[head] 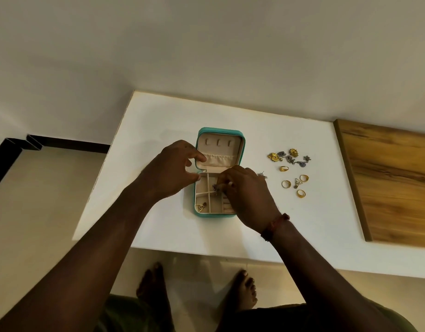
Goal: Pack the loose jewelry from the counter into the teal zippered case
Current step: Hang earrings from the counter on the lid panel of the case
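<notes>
On white table [158, 121], open teal zippered case [218, 129], left hand [175, 168] gripping its left edge. Over middle compartment right hand [245, 195] pinches small purple-stoned piece [215, 187]. One gold triangle pendant [200, 207] packed; gold rings [286, 184], gold flower earrings [273, 156], silver charms [290, 160] loose at right. Mostly undone.

The case [220, 129] sits open mid-counter [158, 130], lid on the far side. Jewelry [284, 168] lies to its right, a board [393, 178] further right. A pendant [200, 207] rests in the case's near-left compartment.

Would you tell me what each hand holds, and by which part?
The right hand pinches a small purple-stoned piece, part unclear; the left hand grips the teal case by its left edge.
</notes>
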